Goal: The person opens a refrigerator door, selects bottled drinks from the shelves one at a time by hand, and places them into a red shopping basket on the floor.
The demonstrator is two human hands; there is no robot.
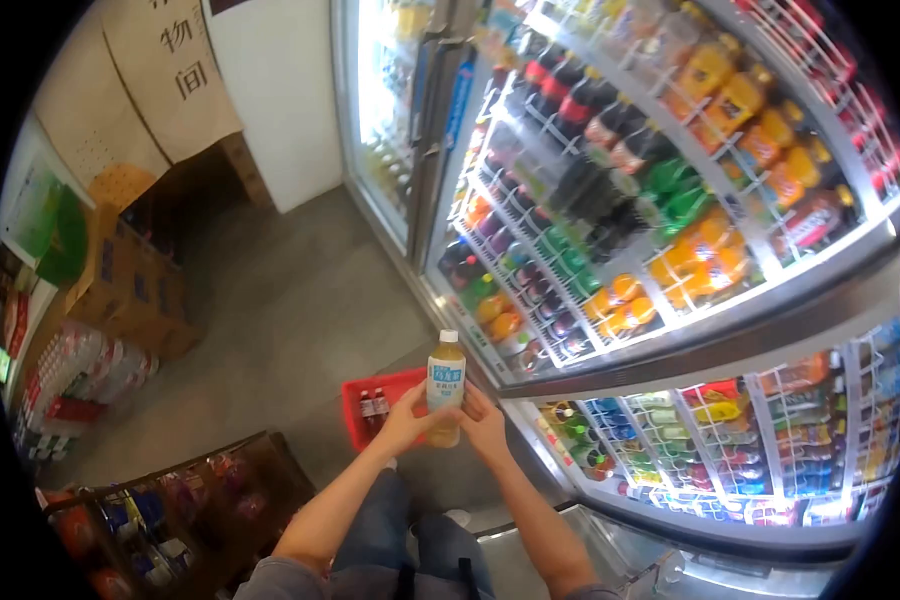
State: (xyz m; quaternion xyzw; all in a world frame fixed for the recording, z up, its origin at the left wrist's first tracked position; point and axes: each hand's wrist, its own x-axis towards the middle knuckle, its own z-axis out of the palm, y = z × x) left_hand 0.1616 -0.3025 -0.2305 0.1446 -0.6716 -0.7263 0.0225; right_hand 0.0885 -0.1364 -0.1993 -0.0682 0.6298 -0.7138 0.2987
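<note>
A drink bottle (pixel 446 385) with a white cap, a blue-and-white label and pale yellow liquid stands nearly upright between my hands. My left hand (pixel 411 420) closes on its left side, low on the label, with the thumb across the front. On the other side my right hand (pixel 482 420) has its fingers against the bottle near its lower half. Below and behind the bottle, a red basket (pixel 346 402) sits on the floor. Inside it are small dark bottles (pixel 374 405) with red and white labels. The bottle covers part of the basket's right side.
A lit glass-door drinks fridge (pixel 610 180) fills the right, with stocked shelves (pixel 710 440) reflected or continuing below. Cardboard boxes (pixel 130 280) and packs of bottles (pixel 90 370) line the left. A dark rack of packaged goods (pixel 190 510) stands at lower left. A fabric curtain (pixel 140 90) hangs behind.
</note>
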